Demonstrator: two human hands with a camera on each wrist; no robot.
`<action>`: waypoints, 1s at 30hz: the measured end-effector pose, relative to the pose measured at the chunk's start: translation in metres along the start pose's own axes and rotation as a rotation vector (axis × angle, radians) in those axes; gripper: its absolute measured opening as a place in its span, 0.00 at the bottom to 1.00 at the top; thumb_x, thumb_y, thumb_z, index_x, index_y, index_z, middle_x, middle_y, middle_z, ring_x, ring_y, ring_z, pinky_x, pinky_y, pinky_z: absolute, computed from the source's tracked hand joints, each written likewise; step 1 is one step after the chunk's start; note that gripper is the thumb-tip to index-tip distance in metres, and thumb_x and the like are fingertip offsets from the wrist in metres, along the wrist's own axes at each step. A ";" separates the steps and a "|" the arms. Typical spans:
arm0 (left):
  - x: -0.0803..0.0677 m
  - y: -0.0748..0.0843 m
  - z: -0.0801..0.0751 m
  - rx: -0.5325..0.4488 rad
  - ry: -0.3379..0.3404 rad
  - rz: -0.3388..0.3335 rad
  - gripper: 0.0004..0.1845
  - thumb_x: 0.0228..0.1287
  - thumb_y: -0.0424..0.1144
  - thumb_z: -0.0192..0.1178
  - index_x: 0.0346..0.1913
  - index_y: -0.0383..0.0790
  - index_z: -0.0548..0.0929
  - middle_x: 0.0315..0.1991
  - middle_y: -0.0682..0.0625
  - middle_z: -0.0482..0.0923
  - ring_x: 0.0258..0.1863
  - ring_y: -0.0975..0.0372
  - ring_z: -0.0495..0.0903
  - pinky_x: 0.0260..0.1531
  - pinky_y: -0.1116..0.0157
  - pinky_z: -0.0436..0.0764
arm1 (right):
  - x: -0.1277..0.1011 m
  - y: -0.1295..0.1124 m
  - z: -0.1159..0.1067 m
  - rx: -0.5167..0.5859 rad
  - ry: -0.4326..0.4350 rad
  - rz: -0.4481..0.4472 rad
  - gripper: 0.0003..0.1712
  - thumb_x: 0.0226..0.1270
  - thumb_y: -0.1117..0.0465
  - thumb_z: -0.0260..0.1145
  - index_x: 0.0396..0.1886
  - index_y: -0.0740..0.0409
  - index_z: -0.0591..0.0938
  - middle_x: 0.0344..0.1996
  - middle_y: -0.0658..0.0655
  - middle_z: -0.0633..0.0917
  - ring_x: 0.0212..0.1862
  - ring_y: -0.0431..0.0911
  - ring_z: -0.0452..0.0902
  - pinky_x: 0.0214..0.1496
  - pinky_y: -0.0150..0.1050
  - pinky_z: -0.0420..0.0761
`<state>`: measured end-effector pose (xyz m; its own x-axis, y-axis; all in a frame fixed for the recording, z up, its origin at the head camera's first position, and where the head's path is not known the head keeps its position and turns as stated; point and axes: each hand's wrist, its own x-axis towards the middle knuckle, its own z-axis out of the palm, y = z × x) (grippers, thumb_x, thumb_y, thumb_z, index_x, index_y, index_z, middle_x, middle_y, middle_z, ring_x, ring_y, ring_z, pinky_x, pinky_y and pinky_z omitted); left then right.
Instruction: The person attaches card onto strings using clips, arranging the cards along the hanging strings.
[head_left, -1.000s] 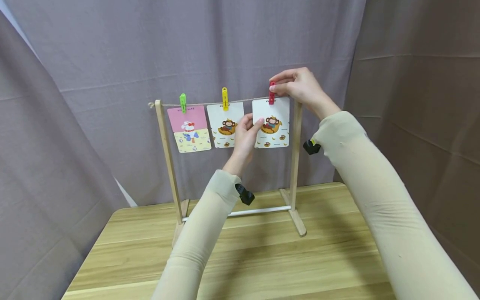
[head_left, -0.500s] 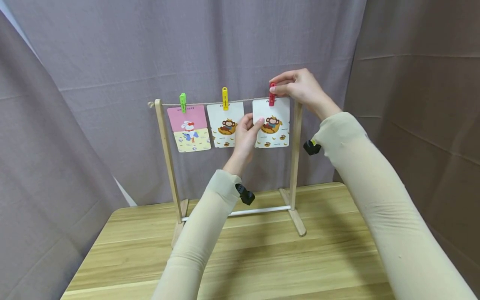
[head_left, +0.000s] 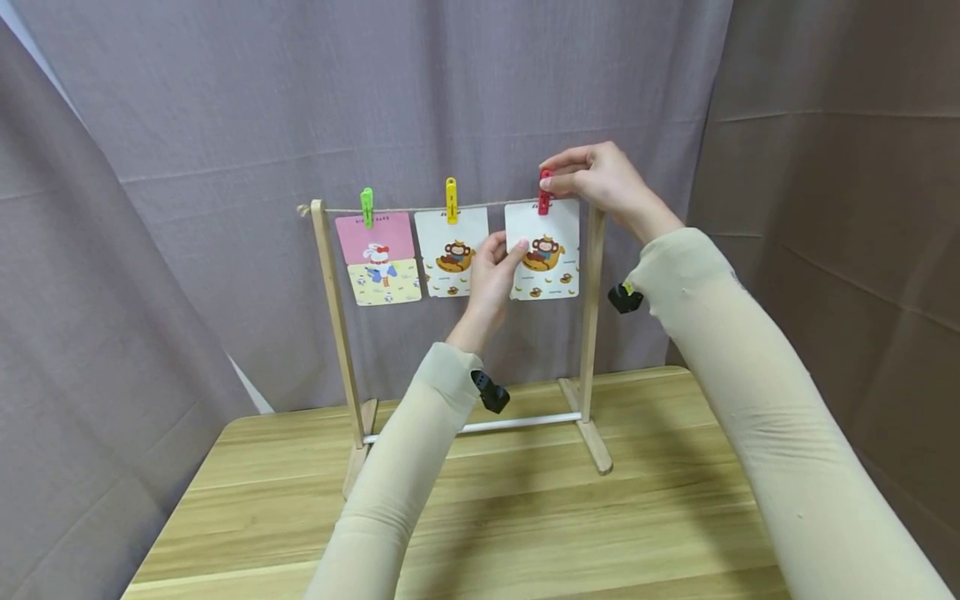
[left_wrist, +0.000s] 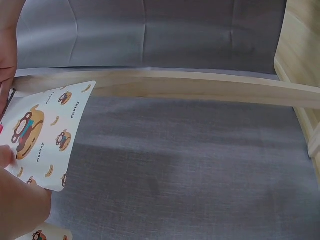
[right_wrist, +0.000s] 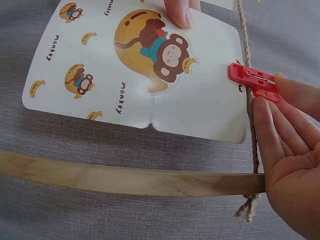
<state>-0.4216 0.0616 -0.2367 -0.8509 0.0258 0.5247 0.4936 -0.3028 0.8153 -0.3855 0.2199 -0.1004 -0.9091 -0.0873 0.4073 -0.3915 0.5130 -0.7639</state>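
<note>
My right hand point(head_left: 606, 182) pinches a red clothespin point(right_wrist: 245, 76) between thumb and fingers. The clothespin's tip reaches over the twine point(right_wrist: 244, 31) onto the top edge of a white monkey card point(right_wrist: 200, 111). At that card's left edge, my left hand point(head_left: 491, 283) holds it between thumb and fingers, with the fingers partly behind the card. Left of it, a second monkey card point(head_left: 438, 233) hangs from a yellow clothespin point(head_left: 452, 200). Farther left, a green clothespin point(head_left: 367, 207) holds a pink and yellow rabbit card point(head_left: 375, 237).
The twine runs between a left wooden post point(head_left: 335, 317) and a right wooden post point(head_left: 590, 333). A white bar point(head_left: 521, 422) joins the posts low down. This stand rests on a wooden table point(head_left: 247, 508), with a grey curtain point(head_left: 225, 108) behind it.
The red clothespin and my right hand have moved slightly down against the card's top edge. My left hand keeps its hold on the card, nearly still.
</note>
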 end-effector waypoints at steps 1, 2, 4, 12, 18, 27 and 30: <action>0.000 0.000 0.000 0.000 -0.001 0.000 0.13 0.71 0.34 0.62 0.54 0.32 0.80 0.49 0.41 0.85 0.41 0.62 0.82 0.46 0.66 0.80 | 0.000 0.000 0.000 -0.001 -0.001 0.000 0.26 0.68 0.58 0.71 0.63 0.61 0.80 0.56 0.59 0.85 0.49 0.44 0.84 0.60 0.40 0.79; 0.000 0.000 0.000 -0.003 0.000 -0.001 0.13 0.71 0.34 0.62 0.54 0.32 0.80 0.49 0.41 0.85 0.41 0.62 0.82 0.46 0.66 0.80 | 0.000 0.000 0.000 -0.006 -0.006 -0.001 0.27 0.68 0.58 0.71 0.64 0.61 0.79 0.57 0.60 0.84 0.50 0.45 0.84 0.61 0.40 0.78; 0.000 -0.001 0.000 -0.008 0.001 -0.003 0.13 0.71 0.34 0.62 0.54 0.32 0.80 0.49 0.41 0.85 0.42 0.62 0.82 0.47 0.66 0.80 | 0.000 0.000 0.000 -0.020 -0.014 0.002 0.27 0.69 0.57 0.70 0.65 0.61 0.79 0.58 0.60 0.83 0.52 0.46 0.83 0.61 0.41 0.78; 0.001 -0.001 -0.001 -0.017 0.000 -0.004 0.13 0.71 0.34 0.63 0.54 0.32 0.79 0.49 0.41 0.85 0.41 0.62 0.82 0.47 0.66 0.80 | 0.000 -0.002 -0.001 -0.054 -0.059 0.021 0.29 0.71 0.56 0.68 0.68 0.61 0.75 0.61 0.62 0.81 0.57 0.51 0.82 0.66 0.44 0.75; 0.000 -0.002 -0.002 -0.015 -0.002 -0.008 0.13 0.71 0.34 0.63 0.53 0.32 0.80 0.49 0.41 0.85 0.41 0.62 0.82 0.46 0.66 0.79 | 0.001 -0.003 -0.001 -0.060 -0.090 0.033 0.31 0.71 0.55 0.68 0.70 0.61 0.74 0.62 0.62 0.80 0.55 0.50 0.83 0.67 0.45 0.73; 0.000 -0.003 -0.006 -0.014 -0.019 -0.005 0.15 0.71 0.34 0.63 0.55 0.29 0.79 0.51 0.38 0.84 0.40 0.63 0.82 0.46 0.68 0.79 | 0.002 0.000 0.003 -0.008 -0.079 0.023 0.32 0.72 0.55 0.67 0.71 0.60 0.73 0.64 0.62 0.79 0.54 0.49 0.83 0.63 0.43 0.77; -0.002 -0.006 -0.010 -0.022 -0.034 -0.009 0.14 0.70 0.32 0.62 0.54 0.27 0.79 0.51 0.36 0.84 0.40 0.64 0.82 0.44 0.69 0.79 | 0.001 0.001 0.004 -0.005 -0.062 0.011 0.32 0.72 0.55 0.67 0.71 0.59 0.73 0.64 0.61 0.79 0.55 0.49 0.82 0.64 0.43 0.76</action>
<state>-0.4245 0.0539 -0.2451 -0.8485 0.0606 0.5257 0.4817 -0.3228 0.8147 -0.3875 0.2171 -0.1027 -0.9205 -0.1340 0.3670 -0.3807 0.5188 -0.7655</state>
